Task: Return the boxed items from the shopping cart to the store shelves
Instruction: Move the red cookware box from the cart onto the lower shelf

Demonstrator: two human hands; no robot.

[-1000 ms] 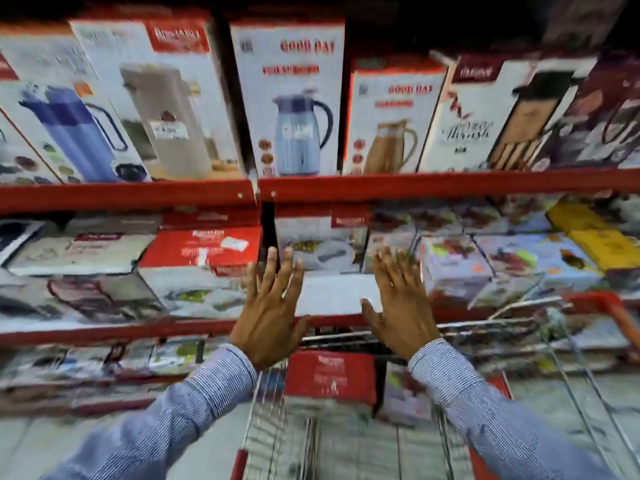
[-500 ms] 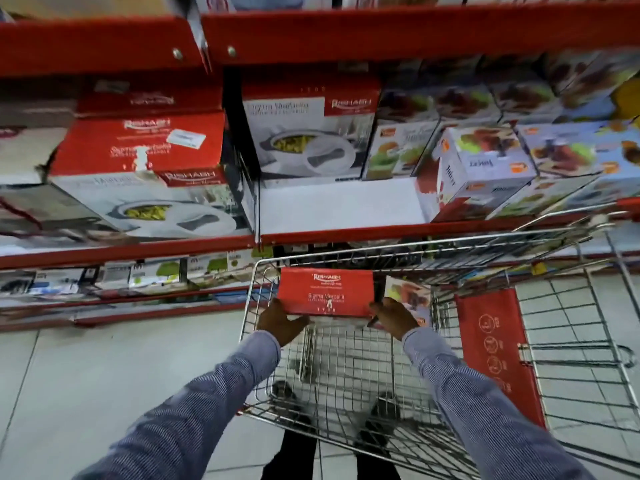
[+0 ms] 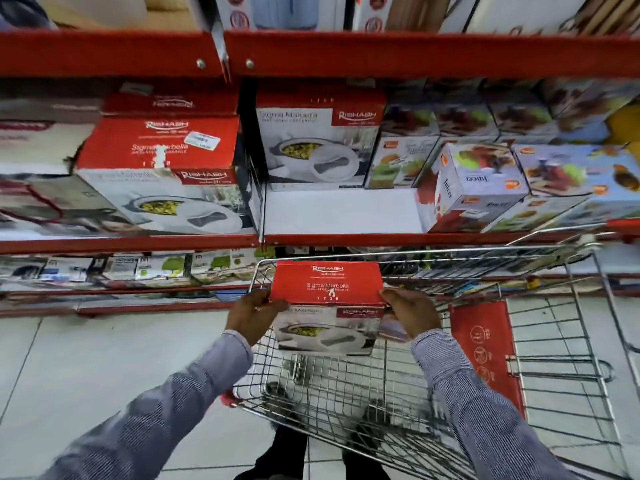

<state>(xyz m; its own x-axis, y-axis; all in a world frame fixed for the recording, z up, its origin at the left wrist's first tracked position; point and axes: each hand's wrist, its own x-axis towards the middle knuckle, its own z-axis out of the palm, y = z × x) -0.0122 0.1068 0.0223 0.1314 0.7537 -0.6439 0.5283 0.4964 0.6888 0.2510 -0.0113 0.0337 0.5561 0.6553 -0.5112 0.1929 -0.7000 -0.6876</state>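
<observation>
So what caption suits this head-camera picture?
Both hands lift a red Rishabh box from the cart.

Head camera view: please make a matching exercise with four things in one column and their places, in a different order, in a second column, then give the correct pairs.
Things:
1. Casserole box held by both hands
2. Juicer box
3. Red panel
4. Price sticker

Places:
A. On top of a red box on the shelf, left of the divider
B. Over the shopping cart basket
C. Tilted on the shelf, right of the bare white gap
D. Inside the cart, on its right

Pairs: 1-B, 2-C, 3-D, 4-A
</observation>
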